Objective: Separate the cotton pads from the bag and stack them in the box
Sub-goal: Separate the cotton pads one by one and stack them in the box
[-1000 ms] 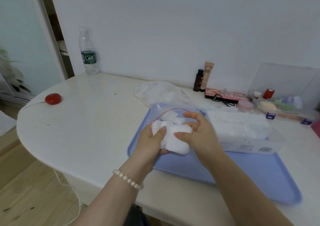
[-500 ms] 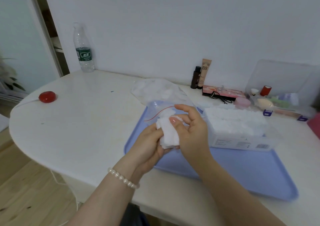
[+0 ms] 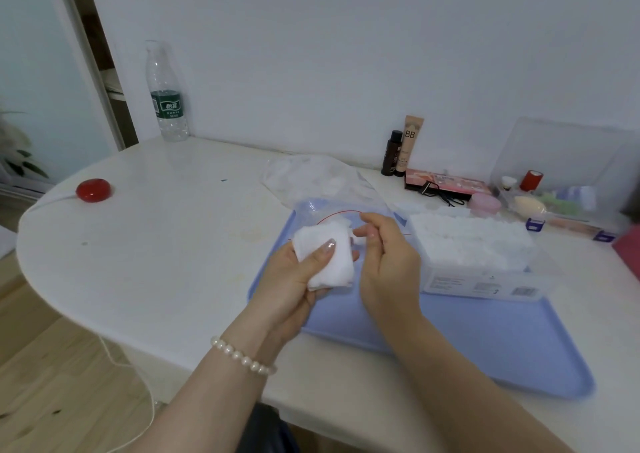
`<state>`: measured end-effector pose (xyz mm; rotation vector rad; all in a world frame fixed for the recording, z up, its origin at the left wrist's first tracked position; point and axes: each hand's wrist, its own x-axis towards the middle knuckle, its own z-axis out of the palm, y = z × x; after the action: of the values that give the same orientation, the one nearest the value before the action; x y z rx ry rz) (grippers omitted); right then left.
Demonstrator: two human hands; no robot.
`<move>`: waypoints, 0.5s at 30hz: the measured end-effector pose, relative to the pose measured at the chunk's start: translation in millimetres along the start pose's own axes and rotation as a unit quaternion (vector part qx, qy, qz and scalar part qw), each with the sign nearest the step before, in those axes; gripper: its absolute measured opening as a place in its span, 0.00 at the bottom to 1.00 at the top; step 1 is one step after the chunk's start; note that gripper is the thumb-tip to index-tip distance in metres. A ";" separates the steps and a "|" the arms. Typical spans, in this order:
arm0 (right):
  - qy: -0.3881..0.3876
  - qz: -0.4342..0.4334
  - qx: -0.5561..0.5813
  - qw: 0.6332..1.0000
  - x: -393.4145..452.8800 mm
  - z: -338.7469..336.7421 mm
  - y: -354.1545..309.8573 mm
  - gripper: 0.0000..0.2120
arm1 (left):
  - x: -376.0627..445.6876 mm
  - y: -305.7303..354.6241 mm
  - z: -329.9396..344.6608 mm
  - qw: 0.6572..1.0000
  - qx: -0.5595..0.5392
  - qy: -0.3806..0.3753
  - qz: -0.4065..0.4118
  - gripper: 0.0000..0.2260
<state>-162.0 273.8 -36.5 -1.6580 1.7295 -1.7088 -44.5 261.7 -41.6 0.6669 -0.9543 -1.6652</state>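
Mid-separating step, I'd say: left hand (image 3: pixel 294 279) grips the white cotton pad wad (image 3: pixel 329 258) left of the clear pad-filled plastic box (image 3: pixel 478 279); right hand (image 3: pixel 388 255) curled, maybe pinching a pad, can't tell; next, stack it boxward.

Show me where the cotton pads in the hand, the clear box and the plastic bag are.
cotton pads (image 3: pixel 332 262): head view, flat white face of the stack.
clear box (image 3: pixel 485 282): head view, front wall near the labels.
plastic bag (image 3: pixel 311 178): head view, bulging far part.

White cotton pads (image 3: pixel 329 258), pale blue tray (image 3: pixel 485 341), clear bag (image 3: pixel 311 178) with red seal line.
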 end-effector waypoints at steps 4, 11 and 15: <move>-0.095 0.011 -0.180 0.979 13.9 -13.4 14.9 0.16 | 3.7 1.2 -16.4 0.988 0.103 0.090 0.065 0.09; -0.245 -0.029 -0.245 0.937 21.6 11.6 23.5 0.16 | 2.2 5.3 -15.1 0.988 0.121 0.090 0.036 0.07; -0.291 -0.012 -0.342 0.894 35.6 22.9 35.0 0.13 | 0.6 6.5 -13.2 0.989 0.113 0.091 0.036 0.13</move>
<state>-175.9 223.1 -52.2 -2.1489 2.0721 -0.4679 -30.6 256.8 -42.9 0.9093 -1.0298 -1.4190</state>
